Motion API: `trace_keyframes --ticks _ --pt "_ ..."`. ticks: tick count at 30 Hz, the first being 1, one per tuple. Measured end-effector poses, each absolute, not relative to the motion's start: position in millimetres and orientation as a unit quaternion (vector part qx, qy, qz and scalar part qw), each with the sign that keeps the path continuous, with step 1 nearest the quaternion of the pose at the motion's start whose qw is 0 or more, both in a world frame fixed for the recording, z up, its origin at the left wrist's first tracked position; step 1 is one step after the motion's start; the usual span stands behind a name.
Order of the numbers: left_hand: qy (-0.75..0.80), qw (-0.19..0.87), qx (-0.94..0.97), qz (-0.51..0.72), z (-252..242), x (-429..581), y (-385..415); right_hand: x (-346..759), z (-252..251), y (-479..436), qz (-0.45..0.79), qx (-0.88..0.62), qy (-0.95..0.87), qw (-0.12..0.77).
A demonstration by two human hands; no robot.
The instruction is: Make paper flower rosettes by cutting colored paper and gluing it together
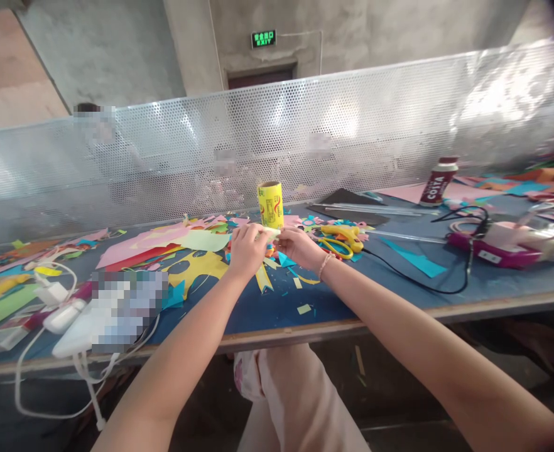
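Observation:
My left hand (246,250) and my right hand (301,246) meet over the blue table top (267,307), both with fingers closed on a small pale paper piece (270,233) held between them. Behind the hands stands a yellow roll (270,204), upright. Yellow-handled scissors (340,238) lie just to the right of my right hand. A yellow paper strip (263,277) lies under my left wrist, and a bracelet sits on my right wrist.
Coloured paper sheets and scraps (164,248) cover the table's left and middle. A white cable and charger (65,314) lie at the left front. A dark bottle (438,182) stands at the back right, with a pink device (494,248) and black cable nearby. A perforated metal screen (277,138) backs the table.

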State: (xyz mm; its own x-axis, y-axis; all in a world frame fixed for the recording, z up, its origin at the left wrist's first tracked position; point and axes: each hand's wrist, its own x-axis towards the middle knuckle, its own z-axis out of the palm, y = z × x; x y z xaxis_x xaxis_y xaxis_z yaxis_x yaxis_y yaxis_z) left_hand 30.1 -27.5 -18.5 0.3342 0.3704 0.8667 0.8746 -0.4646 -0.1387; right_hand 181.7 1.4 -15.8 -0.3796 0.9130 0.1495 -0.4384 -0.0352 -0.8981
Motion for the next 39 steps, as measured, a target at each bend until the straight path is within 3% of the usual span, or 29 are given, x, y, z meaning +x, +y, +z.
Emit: trace_keyframes --ticks 15,24,33,36,39 --pt "-0.422 0.332 -0.739 -0.407 -18.3 27.6 -24.3 182.2 -15.4 3.6 0.674 -0.260 -0.455 0.520" --pt "-0.413 0.203 -0.776 -0.431 -16.7 24.6 -17.7 184.8 -18.3 9.3 0.684 -0.264 -0.459 0.501" --pt "-0.461 0.150 -0.764 -0.426 -19.4 25.4 -15.6 181.8 -17.6 4.1 0.654 -0.291 -0.512 0.475" --pt "-0.489 0.082 -0.744 -0.448 -18.4 25.2 -16.9 190.4 -11.7 9.0 0.503 -0.373 -0.629 0.461" --pt "-0.525 0.009 -0.696 -0.490 -17.3 22.6 -16.8 224.2 -3.8 21.1 0.130 -0.503 -0.727 0.448"
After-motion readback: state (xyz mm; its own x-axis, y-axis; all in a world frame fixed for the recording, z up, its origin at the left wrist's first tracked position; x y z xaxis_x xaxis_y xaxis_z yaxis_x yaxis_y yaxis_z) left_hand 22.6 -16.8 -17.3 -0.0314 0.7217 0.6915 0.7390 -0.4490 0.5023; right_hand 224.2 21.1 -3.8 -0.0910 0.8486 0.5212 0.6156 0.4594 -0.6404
